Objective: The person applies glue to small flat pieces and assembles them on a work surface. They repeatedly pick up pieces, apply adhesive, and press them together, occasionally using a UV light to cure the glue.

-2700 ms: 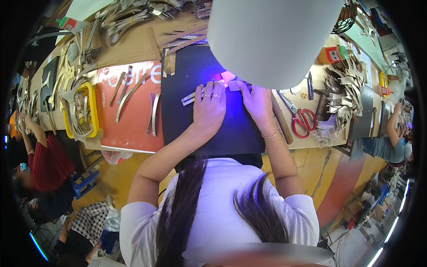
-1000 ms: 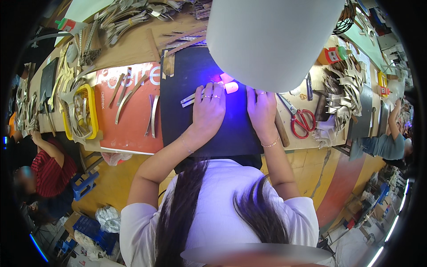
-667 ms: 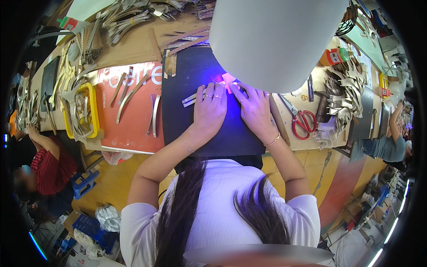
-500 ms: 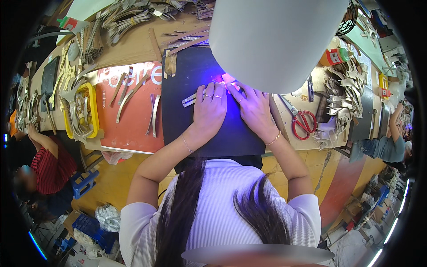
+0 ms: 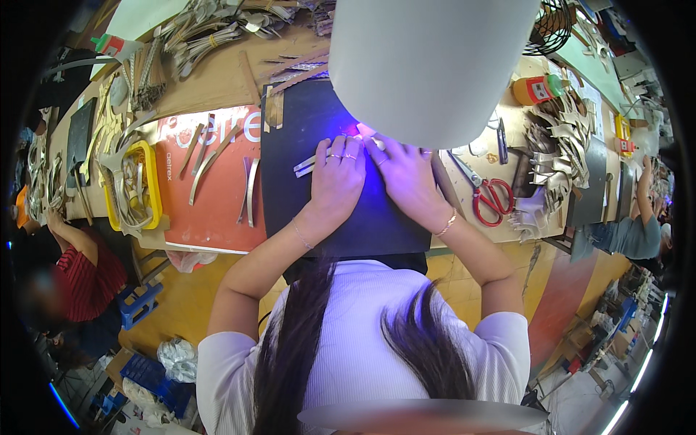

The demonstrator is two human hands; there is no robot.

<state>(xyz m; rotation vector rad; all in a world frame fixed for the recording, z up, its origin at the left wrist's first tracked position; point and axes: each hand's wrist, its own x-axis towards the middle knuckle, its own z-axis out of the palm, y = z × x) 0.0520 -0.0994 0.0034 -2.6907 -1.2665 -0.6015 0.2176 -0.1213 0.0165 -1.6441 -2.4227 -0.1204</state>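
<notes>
On a black mat, under a blue-violet glow, both hands meet fingertip to fingertip. My left hand has its fingers bent and close together, pressing on a narrow pale strip whose end sticks out to the left. My right hand lies beside it, its fingers drawn in toward the same spot; what they grip is mostly hidden. A small brightly lit piece shows just beyond the fingertips. A big white lamp shade hangs over the far right of the mat, close to my right hand.
Red-handled scissors lie right of the mat. Several curved strips rest on a red board at left, beside a yellow basket. Bundled strips are piled at the back. Other people sit at left and right.
My right hand has shifted slightly, its fingers lifting and drawing back a little from the lit piece. The left hand stays almost in place. The whole view has moved slightly.
</notes>
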